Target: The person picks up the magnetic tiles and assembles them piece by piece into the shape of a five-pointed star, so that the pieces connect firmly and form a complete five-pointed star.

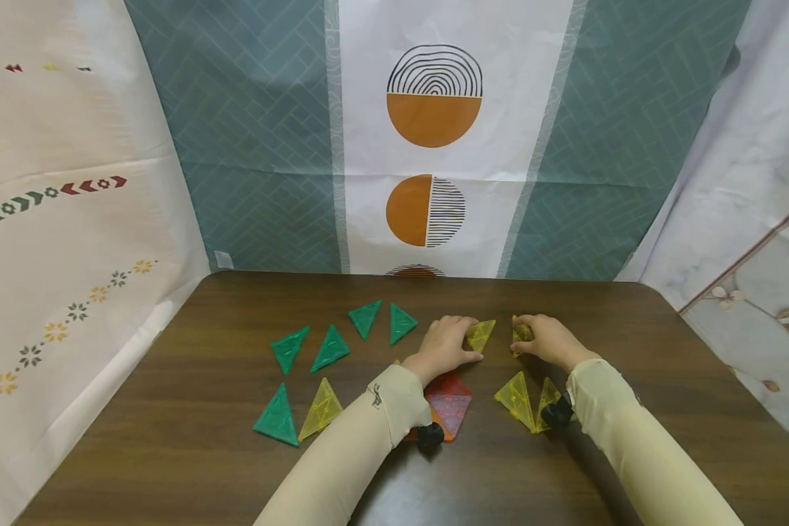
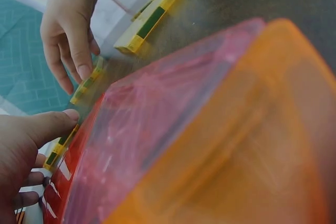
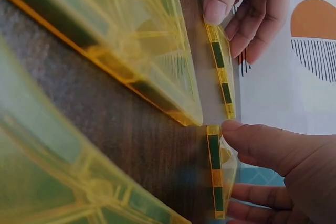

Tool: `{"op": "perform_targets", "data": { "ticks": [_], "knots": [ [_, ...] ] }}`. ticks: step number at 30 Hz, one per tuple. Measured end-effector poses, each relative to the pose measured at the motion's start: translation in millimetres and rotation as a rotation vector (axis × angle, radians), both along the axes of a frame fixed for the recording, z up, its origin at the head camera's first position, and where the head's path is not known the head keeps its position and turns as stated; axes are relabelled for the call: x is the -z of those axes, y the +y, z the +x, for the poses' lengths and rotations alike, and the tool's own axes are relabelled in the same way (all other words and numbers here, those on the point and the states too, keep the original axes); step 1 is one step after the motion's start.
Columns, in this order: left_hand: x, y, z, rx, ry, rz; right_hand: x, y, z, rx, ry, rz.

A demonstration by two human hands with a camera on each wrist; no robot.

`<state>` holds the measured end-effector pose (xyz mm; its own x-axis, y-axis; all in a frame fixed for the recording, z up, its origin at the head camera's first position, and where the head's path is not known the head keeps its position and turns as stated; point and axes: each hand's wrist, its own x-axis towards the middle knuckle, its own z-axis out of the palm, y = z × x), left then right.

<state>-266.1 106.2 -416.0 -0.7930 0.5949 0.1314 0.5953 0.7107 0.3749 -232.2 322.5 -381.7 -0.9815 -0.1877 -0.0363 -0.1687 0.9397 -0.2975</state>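
My left hand [image 1: 443, 343] pinches a yellow translucent triangle tile [image 1: 481, 334] between thumb and fingers, low over the table. Just to the right, my right hand [image 1: 554, 342] holds another yellow triangle tile [image 1: 521, 334] by its edges. A narrow gap separates the two tiles in the head view. In the right wrist view, the left hand's tile [image 3: 222, 72] and the right hand's tile [image 3: 214, 174] lie nearly end to end, dark strips along their edges. Beneath my left wrist is a group of red, pink [image 1: 450, 410] and orange tiles, partly hidden by the sleeve.
Two yellow triangles [image 1: 516, 399] [image 1: 548, 400] lie near my right wrist, one partly covered by it. Several green triangles [image 1: 280, 418] are spread over the left of the brown table [image 1: 191, 409], with a yellow triangle [image 1: 321, 410] beside them. Patterned cloths [image 1: 269, 146] hang behind and beside the table.
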Motion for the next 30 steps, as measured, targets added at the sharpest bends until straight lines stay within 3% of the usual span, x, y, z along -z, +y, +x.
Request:
{"op": "perform_targets", "data": {
  "ticks": [18,30],
  "knots": [
    [-1.3,-4.1,5.1,0.008,0.103,-0.048,-0.8,-12.3,5.2,-0.018,0.014,0.05],
    [1.7,-7.1,11.8,-0.005,0.126,-0.074,-3.0,-28.6,9.5,-0.041,-0.015,0.076]
  ]
}}
